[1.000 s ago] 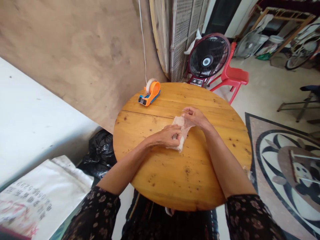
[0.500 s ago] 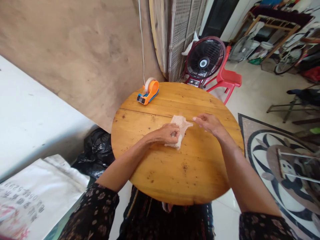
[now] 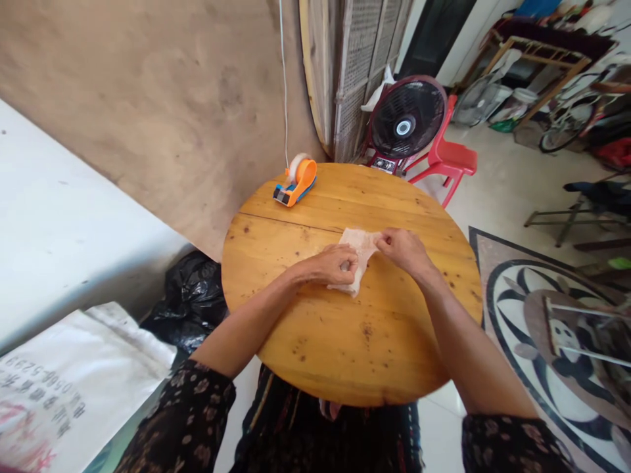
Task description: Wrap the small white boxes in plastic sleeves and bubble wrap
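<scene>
A small, pale, crinkled sheet (image 3: 363, 248), thin and somewhat see-through, lies on the round wooden table (image 3: 365, 355). Whether it is plastic or cloth I cannot tell. My left hand (image 3: 331, 264) rests over its left side, with thumb and forefinger curled into a ring and the fingers closed on the sheet. At the upper right corner, my right hand (image 3: 401, 248) pinches the sheet between thumb and fingers, pulling that corner out into a point. Part of the sheet is hidden under my left hand.
An orange and blue tape dispenser (image 3: 296, 180) with a roll of clear tape stands at the table's far left edge. Beyond the table are a dark fan (image 3: 407, 121) and a red plastic chair (image 3: 454, 157). A black plastic bag (image 3: 190, 295) and a white sack (image 3: 83, 374) lie at left.
My right hand has moved left and closed on the sheet's right corner, from which it was apart before. My left hand has stayed on the sheet.
</scene>
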Action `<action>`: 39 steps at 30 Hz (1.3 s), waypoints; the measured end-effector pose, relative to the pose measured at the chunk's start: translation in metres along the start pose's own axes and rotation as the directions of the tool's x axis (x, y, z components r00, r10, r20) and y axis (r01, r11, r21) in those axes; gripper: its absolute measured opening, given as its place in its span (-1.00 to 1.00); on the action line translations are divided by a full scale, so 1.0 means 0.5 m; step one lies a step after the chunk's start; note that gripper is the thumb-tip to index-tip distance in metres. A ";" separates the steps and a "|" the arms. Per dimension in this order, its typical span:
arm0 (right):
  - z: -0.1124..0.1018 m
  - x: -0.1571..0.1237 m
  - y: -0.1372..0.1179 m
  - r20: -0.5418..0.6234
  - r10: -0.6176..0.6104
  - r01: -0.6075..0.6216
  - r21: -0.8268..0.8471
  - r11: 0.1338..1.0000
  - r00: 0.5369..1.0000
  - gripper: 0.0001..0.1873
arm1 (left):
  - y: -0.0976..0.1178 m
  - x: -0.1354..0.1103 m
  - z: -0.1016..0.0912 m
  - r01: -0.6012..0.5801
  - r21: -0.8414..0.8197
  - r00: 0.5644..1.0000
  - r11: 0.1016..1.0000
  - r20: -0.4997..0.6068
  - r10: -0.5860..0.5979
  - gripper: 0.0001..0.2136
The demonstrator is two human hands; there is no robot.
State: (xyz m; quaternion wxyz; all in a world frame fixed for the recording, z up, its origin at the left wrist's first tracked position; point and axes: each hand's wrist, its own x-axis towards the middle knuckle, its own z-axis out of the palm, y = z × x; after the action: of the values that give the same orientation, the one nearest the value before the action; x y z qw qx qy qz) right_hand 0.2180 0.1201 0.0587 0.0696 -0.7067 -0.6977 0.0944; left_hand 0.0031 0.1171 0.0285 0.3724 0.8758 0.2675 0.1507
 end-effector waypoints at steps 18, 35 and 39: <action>0.064 0.078 -0.038 0.065 -0.111 0.096 0.205 0.974 0.992 -0.65 | -0.007 0.001 0.008 0.022 0.023 1.000 0.999 -0.012 -0.022 -0.95; 0.089 0.080 -0.014 0.193 -0.104 -0.004 0.492 0.870 0.976 -0.74 | 0.019 -0.015 0.006 0.046 0.051 0.996 0.998 -0.073 -0.042 -0.99; 0.092 0.080 0.004 0.235 -0.228 0.060 0.559 0.827 0.945 -0.78 | 0.012 -0.022 0.015 -0.002 0.103 0.992 0.995 -0.121 0.014 -0.99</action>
State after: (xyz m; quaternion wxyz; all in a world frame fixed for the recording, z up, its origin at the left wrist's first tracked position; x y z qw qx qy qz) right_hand 0.2097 0.1583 0.0121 0.1710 -0.5803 -0.6962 0.3863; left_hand -0.0001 0.1027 0.0272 0.3094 0.8840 0.2936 0.1916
